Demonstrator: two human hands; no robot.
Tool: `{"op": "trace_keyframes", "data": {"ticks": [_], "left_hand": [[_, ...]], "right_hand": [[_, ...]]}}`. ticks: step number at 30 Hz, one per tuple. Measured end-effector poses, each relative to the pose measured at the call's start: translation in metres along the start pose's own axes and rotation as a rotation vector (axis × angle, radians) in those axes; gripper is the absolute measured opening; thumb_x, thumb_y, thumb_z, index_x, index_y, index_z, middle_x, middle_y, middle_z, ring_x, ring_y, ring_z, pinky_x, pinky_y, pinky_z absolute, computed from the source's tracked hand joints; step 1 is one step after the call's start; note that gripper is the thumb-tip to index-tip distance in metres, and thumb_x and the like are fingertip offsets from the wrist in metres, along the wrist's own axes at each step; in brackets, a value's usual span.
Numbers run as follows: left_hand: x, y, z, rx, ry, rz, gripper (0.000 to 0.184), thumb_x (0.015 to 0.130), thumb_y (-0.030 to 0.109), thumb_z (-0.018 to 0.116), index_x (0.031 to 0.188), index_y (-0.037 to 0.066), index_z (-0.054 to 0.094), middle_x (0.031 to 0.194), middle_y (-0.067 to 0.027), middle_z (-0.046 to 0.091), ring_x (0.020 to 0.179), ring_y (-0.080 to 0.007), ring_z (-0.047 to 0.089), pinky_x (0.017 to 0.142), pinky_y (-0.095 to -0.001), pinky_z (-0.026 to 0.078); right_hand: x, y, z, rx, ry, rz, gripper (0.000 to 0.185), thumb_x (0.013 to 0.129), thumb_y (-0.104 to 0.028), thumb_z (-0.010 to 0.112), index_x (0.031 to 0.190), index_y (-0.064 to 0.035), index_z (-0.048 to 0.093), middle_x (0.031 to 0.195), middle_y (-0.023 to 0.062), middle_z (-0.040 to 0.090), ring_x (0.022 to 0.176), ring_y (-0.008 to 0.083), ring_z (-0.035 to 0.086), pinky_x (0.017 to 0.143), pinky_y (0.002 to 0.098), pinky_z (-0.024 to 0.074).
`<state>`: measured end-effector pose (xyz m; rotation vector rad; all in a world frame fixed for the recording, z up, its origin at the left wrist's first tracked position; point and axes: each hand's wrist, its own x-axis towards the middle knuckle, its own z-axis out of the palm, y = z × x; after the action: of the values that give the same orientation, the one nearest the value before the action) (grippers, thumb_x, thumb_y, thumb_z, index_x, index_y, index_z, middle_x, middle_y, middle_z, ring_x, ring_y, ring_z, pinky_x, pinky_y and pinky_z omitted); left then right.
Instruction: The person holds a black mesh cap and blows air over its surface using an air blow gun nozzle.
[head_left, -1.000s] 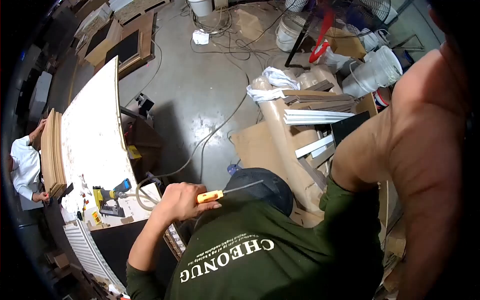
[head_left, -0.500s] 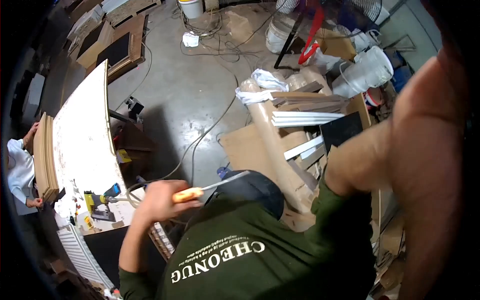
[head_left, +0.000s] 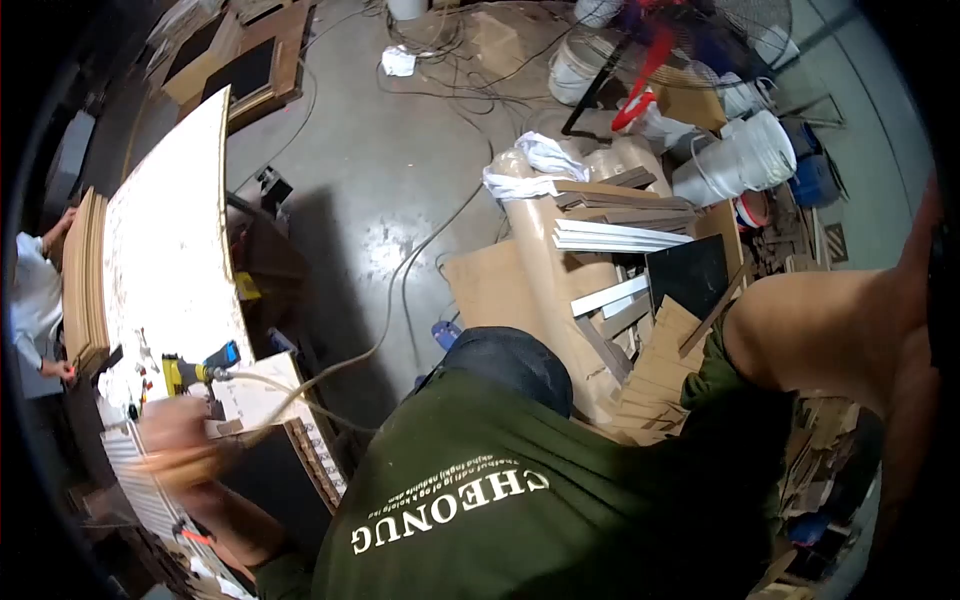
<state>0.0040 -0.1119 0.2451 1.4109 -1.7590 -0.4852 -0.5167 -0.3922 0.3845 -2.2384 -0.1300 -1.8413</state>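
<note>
My left hand [head_left: 180,430] is smeared by motion over the workbench at the lower left. A blurred yellow-orange handle, that of the screwdriver [head_left: 180,465], shows in its grip; the shaft cannot be made out. Just above it, the yellow nail gun [head_left: 185,375] lies on the bench, joined to a hose [head_left: 330,368]. At the right edge my right hand [head_left: 915,290] is raised very close to the camera, mostly cut off, its fingers hidden. My green shirt [head_left: 480,500] fills the bottom centre.
A large white board [head_left: 170,230] lies at the left, beside stacked brown panels [head_left: 88,280] touched by another person [head_left: 35,300]. Long wrapped rolls [head_left: 540,260], wood and white strips [head_left: 620,236] lie at the right. Buckets [head_left: 740,155] and a fan [head_left: 740,25] stand behind; cables cross the floor.
My left hand has swung left and down, from in front of my body to the bench, with the screwdriver. My right arm has shifted towards the right edge.
</note>
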Motion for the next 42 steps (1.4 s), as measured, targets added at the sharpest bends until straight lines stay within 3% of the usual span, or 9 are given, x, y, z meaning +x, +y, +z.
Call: {"op": "trace_keyframes", "data": {"ticks": [3, 5, 7, 12, 26, 28, 34, 36, 42], "left_hand": [[0.018, 0.026, 0.004, 0.62, -0.152, 0.007, 0.028, 0.084, 0.031, 0.057, 0.095, 0.005, 0.061, 0.085, -0.0103, 0.058, 0.078, -0.017, 0.054, 0.073, -0.0357, 0.045], [-0.066, -0.078, -0.053, -0.981, 0.164, 0.392, 0.023, 0.081, 0.027, 0.058, 0.065, 0.01, 0.053, 0.066, -0.0025, 0.054, 0.062, -0.0194, 0.05, 0.059, -0.0311, 0.039], [0.013, 0.01, 0.017, 0.684, 0.067, 0.274, 0.031, 0.088, 0.026, 0.054, 0.108, 0.002, 0.054, 0.1, -0.0099, 0.057, 0.088, -0.0148, 0.055, 0.077, -0.0299, 0.047], [0.017, 0.025, -0.003, 0.752, -0.046, 0.097, 0.029, 0.085, 0.029, 0.049, 0.074, 0.003, 0.053, 0.058, -0.0008, 0.041, 0.051, -0.0167, 0.042, 0.05, -0.027, 0.038], [0.034, -0.045, -0.045, -0.94, -0.428, 0.788, 0.039, 0.089, 0.042, 0.046, 0.102, 0.005, 0.048, 0.12, -0.0155, 0.048, 0.095, -0.0194, 0.047, 0.068, -0.0357, 0.041], [0.003, -0.025, -0.023, -0.818, 0.104, 0.29, 0.047, 0.083, 0.05, 0.056, 0.07, 0.005, 0.057, 0.055, -0.0023, 0.048, 0.044, -0.0111, 0.039, 0.042, -0.027, 0.023], [0.04, -0.021, -0.009, -0.988, -0.08, 0.848, 0.05, 0.094, 0.043, 0.036, 0.115, 0.0, 0.051, 0.097, -0.0166, 0.061, 0.085, -0.0271, 0.057, 0.078, -0.0387, 0.046], [0.053, 0.042, 0.025, 0.065, -0.15, -0.004, 0.044, 0.094, 0.04, 0.038, 0.107, 0.003, 0.058, 0.096, -0.0137, 0.062, 0.087, -0.0202, 0.057, 0.089, -0.0347, 0.041], [0.034, -0.028, -0.036, -0.858, -0.199, 0.729, 0.044, 0.094, 0.033, 0.039, 0.125, 0.002, 0.042, 0.111, -0.0153, 0.054, 0.096, -0.0275, 0.055, 0.095, -0.0375, 0.041]], "right_hand": [[0.006, 0.0, 0.001, -0.005, -0.012, -0.004, 0.102, 0.061, -0.049, 0.077, 0.137, -0.0006, 0.028, 0.139, 0.0182, 0.033, 0.13, 0.0287, 0.032, 0.106, 0.0415, 0.0266], [0.009, 0.001, 0.003, 0.005, -0.02, 0.005, 0.102, 0.061, -0.049, 0.077, 0.137, -0.0005, 0.029, 0.139, 0.0183, 0.033, 0.13, 0.0287, 0.032, 0.106, 0.0415, 0.0266], [0.01, 0.007, 0.007, 0.011, -0.009, 0.01, 0.101, 0.061, -0.049, 0.076, 0.137, -0.0005, 0.029, 0.139, 0.0184, 0.033, 0.13, 0.0287, 0.032, 0.106, 0.0415, 0.0265], [0.018, 0.001, 0.003, 0.008, -0.017, -0.013, 0.101, 0.062, -0.049, 0.076, 0.137, -0.0003, 0.029, 0.139, 0.0186, 0.033, 0.13, 0.0288, 0.032, 0.106, 0.0416, 0.0264], [0.032, -0.004, 0.003, -0.026, -0.052, 0.055, 0.098, 0.063, -0.049, 0.075, 0.136, 0.0003, 0.03, 0.139, 0.0193, 0.033, 0.13, 0.0289, 0.032, 0.106, 0.0419, 0.026], [0.031, -0.002, 0.003, -0.024, -0.039, 0.066, 0.098, 0.064, -0.049, 0.075, 0.136, 0.0003, 0.03, 0.139, 0.0193, 0.033, 0.13, 0.0289, 0.032, 0.106, 0.0419, 0.0259], [0.035, -0.005, 0.004, -0.041, -0.058, 0.079, 0.097, 0.064, -0.049, 0.074, 0.135, 0.0006, 0.031, 0.138, 0.0196, 0.034, 0.13, 0.029, 0.032, 0.107, 0.042, 0.0258], [0.035, -0.006, 0.005, -0.039, -0.048, 0.089, 0.097, 0.064, -0.049, 0.074, 0.135, 0.0007, 0.031, 0.138, 0.0197, 0.034, 0.13, 0.029, 0.032, 0.107, 0.0421, 0.0257], [0.033, -0.012, 0.005, -0.057, -0.058, 0.118, 0.096, 0.065, -0.049, 0.074, 0.135, 0.0009, 0.031, 0.138, 0.02, 0.034, 0.13, 0.0291, 0.032, 0.107, 0.0422, 0.0256]]}}
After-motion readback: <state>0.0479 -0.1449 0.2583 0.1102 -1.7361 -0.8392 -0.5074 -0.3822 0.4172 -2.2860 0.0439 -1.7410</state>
